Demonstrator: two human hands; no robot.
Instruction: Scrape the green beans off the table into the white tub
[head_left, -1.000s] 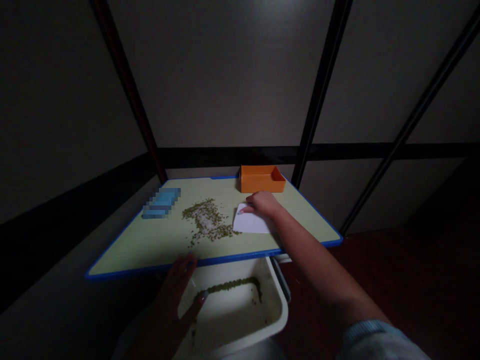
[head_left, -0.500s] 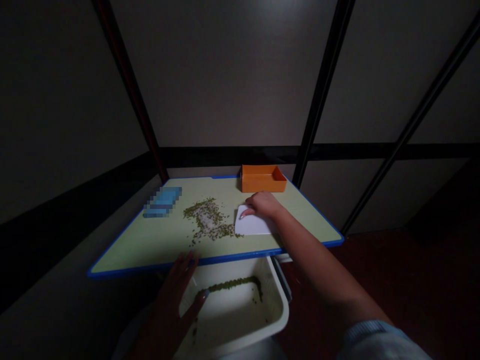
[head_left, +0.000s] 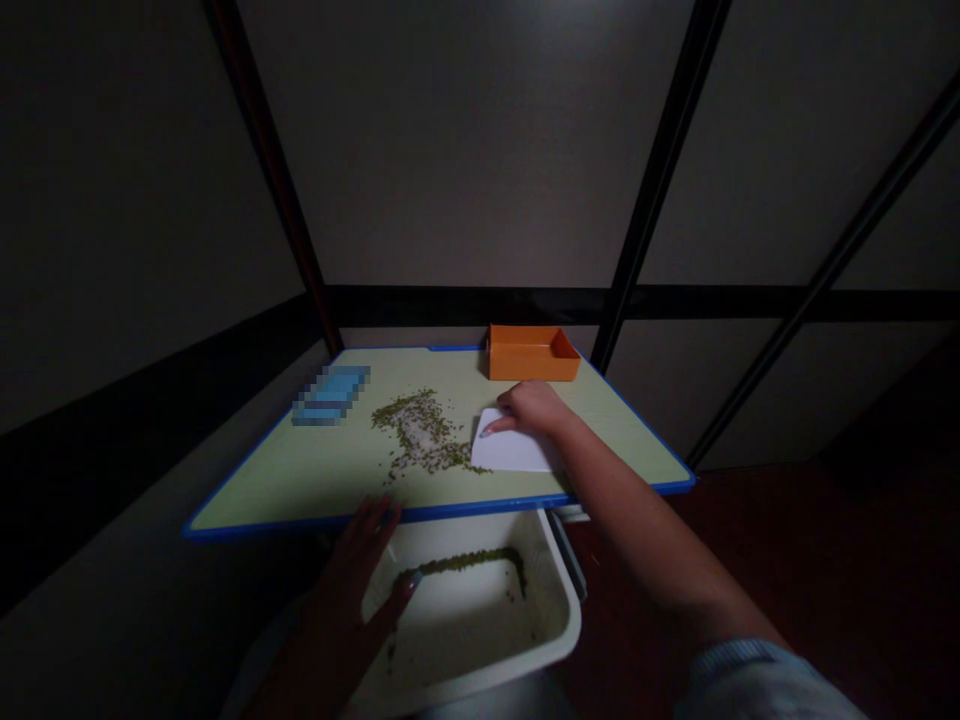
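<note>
On the light green tabletop, my right hand is closed on a flat white card, thumb lying across its face. The card's left edge touches a scattered pile of small green beans and whitish grains. My left hand is at the left side of a white plastic bin, fingers spread near the table edge and thumb over the bin's inside. Green beans lie in a line along the bin's far inner edge, with a few loose ones elsewhere.
An orange open box stands at the back right of the table. A blurred blue item lies at the back left. The table has a blue rim, and a panelled wall rises behind it.
The view has shifted slightly, moving the table a little right and up in the picture. Both hands, the card and the pile keep nearly the same places.
</note>
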